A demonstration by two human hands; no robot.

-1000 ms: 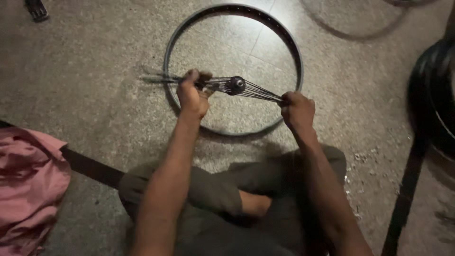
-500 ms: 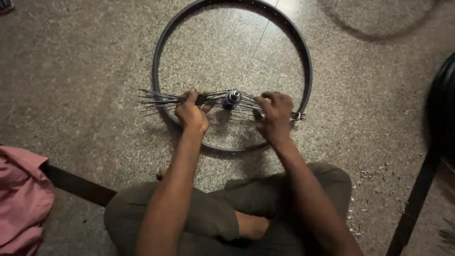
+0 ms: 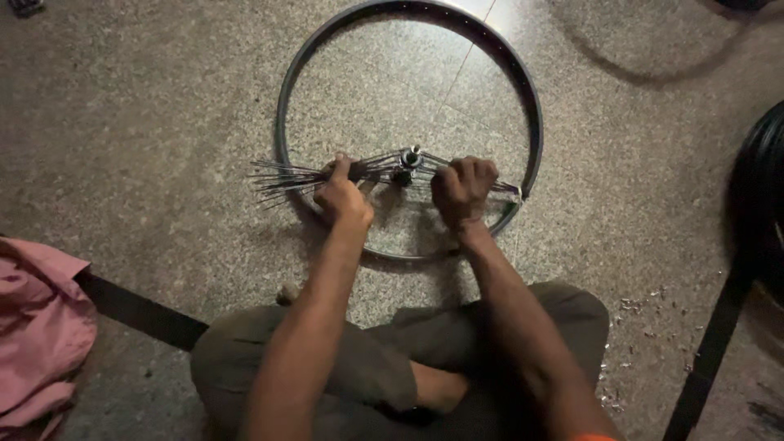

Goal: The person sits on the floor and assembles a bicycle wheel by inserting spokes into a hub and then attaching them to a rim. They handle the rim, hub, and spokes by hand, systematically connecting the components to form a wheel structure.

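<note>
A bare dark bicycle wheel rim (image 3: 287,98) lies flat on the speckled stone floor. Over its near half I hold a metal hub (image 3: 406,162) with several thin spokes bunched out to both sides. My left hand (image 3: 343,194) is shut on the left bundle of spokes (image 3: 282,176), whose ends fan out past the rim. My right hand (image 3: 463,188) is shut on the right bundle, whose tips reach the rim's right side (image 3: 513,191). I sit cross-legged just below the rim.
A pink cloth (image 3: 37,327) lies at the left edge with a dark strap (image 3: 139,310) running from it. A black tyre (image 3: 759,212) and a dark bar (image 3: 710,351) are at the right. Another rim curves across the top right (image 3: 653,77).
My right hand has slid left along the spokes toward the hub, and the hub with its spokes has dropped lower over the rim. The view has shifted slightly.
</note>
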